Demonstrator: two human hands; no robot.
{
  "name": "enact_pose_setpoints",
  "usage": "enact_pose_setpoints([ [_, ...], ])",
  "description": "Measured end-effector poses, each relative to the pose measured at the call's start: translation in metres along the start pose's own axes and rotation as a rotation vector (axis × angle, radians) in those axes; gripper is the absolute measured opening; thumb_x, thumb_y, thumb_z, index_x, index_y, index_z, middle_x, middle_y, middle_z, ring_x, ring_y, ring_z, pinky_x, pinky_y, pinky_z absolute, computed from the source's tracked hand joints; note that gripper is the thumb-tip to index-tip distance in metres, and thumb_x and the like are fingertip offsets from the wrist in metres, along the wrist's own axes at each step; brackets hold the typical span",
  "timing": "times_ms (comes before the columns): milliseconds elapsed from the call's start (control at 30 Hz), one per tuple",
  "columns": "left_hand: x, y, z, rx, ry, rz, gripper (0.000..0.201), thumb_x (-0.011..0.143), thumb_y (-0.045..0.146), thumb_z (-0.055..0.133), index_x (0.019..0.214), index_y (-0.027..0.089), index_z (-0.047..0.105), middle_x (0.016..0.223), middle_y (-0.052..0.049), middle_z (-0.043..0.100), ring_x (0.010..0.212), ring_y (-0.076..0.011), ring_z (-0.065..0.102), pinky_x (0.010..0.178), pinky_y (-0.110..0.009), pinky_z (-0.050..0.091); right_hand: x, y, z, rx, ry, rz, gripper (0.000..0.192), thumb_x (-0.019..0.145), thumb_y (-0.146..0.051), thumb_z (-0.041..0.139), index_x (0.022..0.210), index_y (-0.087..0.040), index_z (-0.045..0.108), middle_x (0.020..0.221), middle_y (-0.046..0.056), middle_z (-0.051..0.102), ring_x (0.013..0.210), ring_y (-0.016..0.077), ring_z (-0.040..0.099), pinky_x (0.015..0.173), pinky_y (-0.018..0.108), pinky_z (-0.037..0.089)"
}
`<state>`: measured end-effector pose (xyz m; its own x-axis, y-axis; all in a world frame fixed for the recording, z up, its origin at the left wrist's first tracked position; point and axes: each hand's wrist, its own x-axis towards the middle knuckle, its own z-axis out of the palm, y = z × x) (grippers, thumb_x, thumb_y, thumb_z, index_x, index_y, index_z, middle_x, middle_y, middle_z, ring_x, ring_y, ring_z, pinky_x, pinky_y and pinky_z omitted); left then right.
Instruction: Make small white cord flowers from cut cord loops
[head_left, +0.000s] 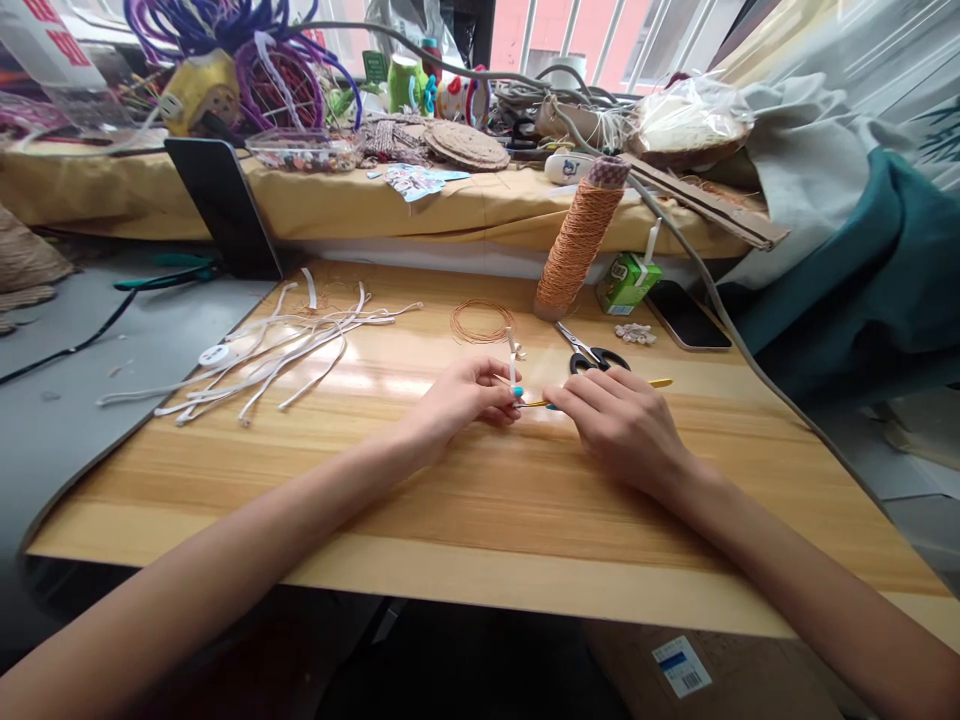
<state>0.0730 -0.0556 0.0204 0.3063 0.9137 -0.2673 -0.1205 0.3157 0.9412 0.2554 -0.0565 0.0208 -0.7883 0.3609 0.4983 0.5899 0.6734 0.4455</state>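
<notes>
Near the middle of the table, my left hand point(480, 395) is closed in a pinch on a narrow white cord point(512, 370), which stands up from the fingers. A small turquoise bit point(517, 391) shows at those fingertips; what it is I cannot tell. My right hand point(619, 415) is wrapped round a slim crochet hook point(661, 383) with a yellow handle end. The hook's thin metal tip points left and meets the left fingertips. Just beyond the right hand lie scissors point(585, 352) with black handles. Behind the left hand is a coil of thin copper-coloured wire point(484, 321).
Loose white cords point(277, 350) spread across the left side. A tall cone of orange-brown twine point(581, 240), a green drink carton point(628, 283), and a phone point(688, 315) stand or lie at the back right. A dark tablet point(223, 205) leans against the cluttered ledge point(360, 215).
</notes>
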Motion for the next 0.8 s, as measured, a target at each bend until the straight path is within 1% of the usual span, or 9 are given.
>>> enact_pose_setpoints([
  [167, -0.001, -0.002, 0.0, 0.047, -0.028, 0.042, 0.009, 0.074, 0.005, 0.049, 0.081, 0.01, 0.053, 0.065, -0.001, 0.056, 0.057, -0.0072, 0.056, 0.059, -0.021, 0.046, 0.001, -0.001, -0.001, 0.088, -0.117, 0.061, 0.025, 0.077, -0.004, 0.039, 0.076, -0.015, 0.061, 0.063, 0.003, 0.056, 0.062, 0.0136, 0.045, 0.059, 0.025, 0.028],
  [333, -0.004, -0.001, 0.001, 0.088, -0.057, 0.05, 0.007, 0.076, 0.006, 0.047, 0.078, 0.009, 0.053, 0.064, -0.001, 0.055, 0.057, -0.0063, 0.054, 0.061, -0.021, 0.046, 0.0, -0.003, -0.004, 0.251, -0.272, 0.206, 0.024, 0.076, -0.007, 0.04, 0.079, -0.017, 0.062, 0.069, 0.003, 0.059, 0.061, 0.0131, 0.048, 0.053, 0.024, 0.026],
  [433, -0.004, 0.0, 0.001, 0.122, -0.074, 0.045, 0.009, 0.076, 0.008, 0.048, 0.083, 0.009, 0.054, 0.064, -0.001, 0.055, 0.058, -0.0069, 0.054, 0.063, -0.022, 0.045, -0.001, -0.003, -0.006, 0.423, -0.383, 0.316, 0.025, 0.077, -0.009, 0.04, 0.084, -0.018, 0.061, 0.076, 0.002, 0.062, 0.063, 0.0125, 0.05, 0.052, 0.023, 0.026],
  [533, -0.003, 0.002, 0.0, 0.173, -0.114, 0.039, 0.015, 0.073, 0.009, 0.051, 0.088, 0.009, 0.055, 0.062, 0.0, 0.055, 0.057, -0.0064, 0.052, 0.061, -0.021, 0.043, 0.0, 0.0, -0.008, 0.62, -0.489, 0.438, 0.025, 0.079, -0.012, 0.038, 0.085, -0.019, 0.061, 0.081, 0.002, 0.063, 0.067, 0.0128, 0.051, 0.056, 0.023, 0.029],
  [633, -0.001, 0.002, -0.001, 0.235, -0.175, 0.075, 0.021, 0.069, 0.007, 0.054, 0.09, 0.009, 0.057, 0.061, 0.002, 0.053, 0.055, -0.0053, 0.049, 0.058, -0.019, 0.039, 0.004, 0.005, -0.01, 0.824, -0.578, 0.563, 0.024, 0.081, -0.018, 0.037, 0.079, -0.018, 0.061, 0.073, 0.002, 0.061, 0.064, 0.0126, 0.048, 0.059, 0.024, 0.032],
  [700, -0.001, 0.001, -0.001, 0.265, -0.203, 0.112, 0.022, 0.067, 0.007, 0.055, 0.089, 0.009, 0.058, 0.06, 0.003, 0.05, 0.055, -0.0049, 0.047, 0.056, -0.018, 0.036, 0.007, 0.008, -0.012, 0.988, -0.625, 0.61, 0.023, 0.082, -0.023, 0.038, 0.071, -0.016, 0.058, 0.068, 0.002, 0.057, 0.063, 0.0118, 0.046, 0.06, 0.024, 0.032],
  [800, -0.001, -0.001, -0.001, 0.272, -0.213, 0.161, 0.02, 0.067, 0.01, 0.056, 0.087, 0.01, 0.06, 0.059, 0.004, 0.048, 0.053, -0.0043, 0.043, 0.053, -0.018, 0.033, 0.01, 0.01, -0.014, 1.212, -0.698, 0.682, 0.027, 0.081, -0.034, 0.041, 0.064, -0.015, 0.052, 0.06, -0.001, 0.047, 0.055, 0.0091, 0.039, 0.053, 0.023, 0.029],
])
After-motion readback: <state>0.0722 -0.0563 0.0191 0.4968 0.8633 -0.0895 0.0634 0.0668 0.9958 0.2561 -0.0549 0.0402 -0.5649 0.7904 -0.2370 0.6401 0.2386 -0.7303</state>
